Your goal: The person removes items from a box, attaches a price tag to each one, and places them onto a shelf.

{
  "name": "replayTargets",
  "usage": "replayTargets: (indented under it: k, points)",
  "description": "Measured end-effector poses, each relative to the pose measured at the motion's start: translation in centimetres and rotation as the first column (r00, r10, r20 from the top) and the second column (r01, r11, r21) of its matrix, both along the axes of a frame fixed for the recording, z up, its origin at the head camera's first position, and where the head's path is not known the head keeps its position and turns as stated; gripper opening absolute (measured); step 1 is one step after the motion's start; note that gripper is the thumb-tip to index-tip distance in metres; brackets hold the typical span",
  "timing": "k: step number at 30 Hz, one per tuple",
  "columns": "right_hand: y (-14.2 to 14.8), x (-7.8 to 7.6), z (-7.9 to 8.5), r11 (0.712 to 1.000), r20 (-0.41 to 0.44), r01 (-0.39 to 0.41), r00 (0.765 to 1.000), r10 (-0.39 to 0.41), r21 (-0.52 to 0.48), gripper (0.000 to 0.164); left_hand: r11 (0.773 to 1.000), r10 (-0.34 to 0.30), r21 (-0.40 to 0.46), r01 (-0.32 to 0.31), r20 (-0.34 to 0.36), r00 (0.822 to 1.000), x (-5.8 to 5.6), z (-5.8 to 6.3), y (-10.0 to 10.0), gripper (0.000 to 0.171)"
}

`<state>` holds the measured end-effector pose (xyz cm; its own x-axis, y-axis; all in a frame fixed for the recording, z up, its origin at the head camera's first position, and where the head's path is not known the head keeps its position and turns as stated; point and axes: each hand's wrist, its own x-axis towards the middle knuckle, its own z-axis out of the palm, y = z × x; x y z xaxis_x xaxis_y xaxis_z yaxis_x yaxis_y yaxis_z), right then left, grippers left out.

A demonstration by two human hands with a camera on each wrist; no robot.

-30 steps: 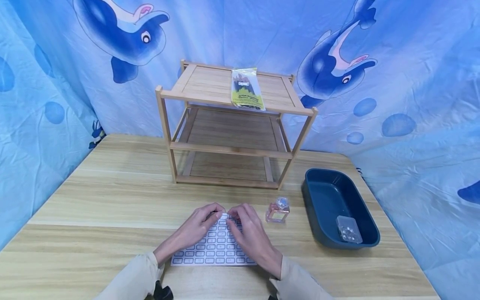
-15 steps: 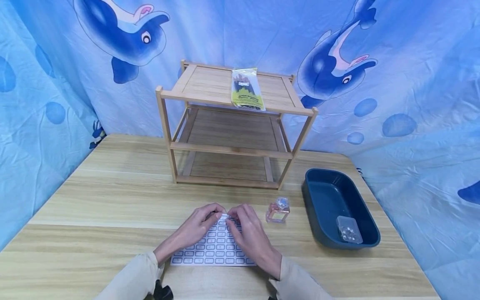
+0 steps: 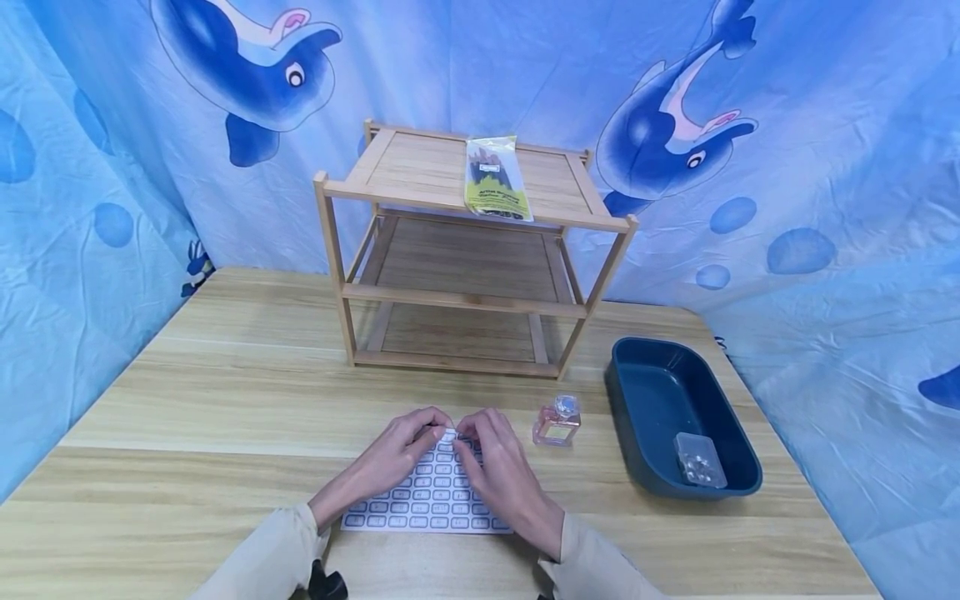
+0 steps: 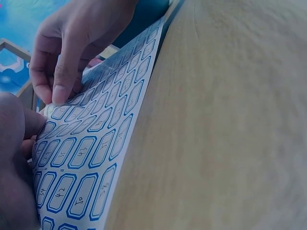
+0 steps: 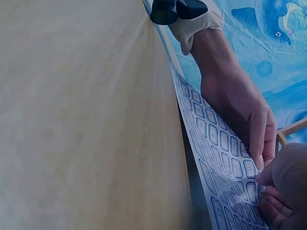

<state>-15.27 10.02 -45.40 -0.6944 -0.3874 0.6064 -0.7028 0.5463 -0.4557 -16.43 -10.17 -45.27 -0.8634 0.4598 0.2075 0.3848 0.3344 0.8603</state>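
A white sheet of label stickers lies before me, its labels framed in blue with handwritten numbers. My left hand pinches its far edge between thumb and bent fingers. Close beside it, my right hand grips the same edge, thumb on top. In the left wrist view, the right hand has its thumb on the labels and the left hand is at the side. The right wrist view shows the left hand and right hand meeting at the sheet. Fingertips under the sheet are hidden.
A pink perfume bottle stands right of the hands. Farther right, a dark blue basin holds a small clear box. A wooden three-tier rack stands behind, with a yellow-and-clear packet on top.
Both hands keep their places at the sheet's far edge, with only slight finger movement. The far edge appears a little lower between the fingertips.
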Motion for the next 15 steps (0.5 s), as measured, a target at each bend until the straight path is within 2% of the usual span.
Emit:
replayTargets:
  k: [11, 15]
  points:
    - [-0.07, 0.22, 0.38, 0.998, 0.167, 0.028, 0.986, -0.018, -0.058, 0.019, 1.0, 0.023, -0.008, -0.023, -0.028, 0.999, -0.04, -0.01, 0.19, 0.02]
    - [-0.02, 0.17, 0.41, 0.997, 0.198, 0.036, 0.98, -0.021, -0.074, 0.017, 0.999, 0.036, -0.011, -0.037, -0.035, 0.999, 0.0, 0.13, 0.27, 0.017]
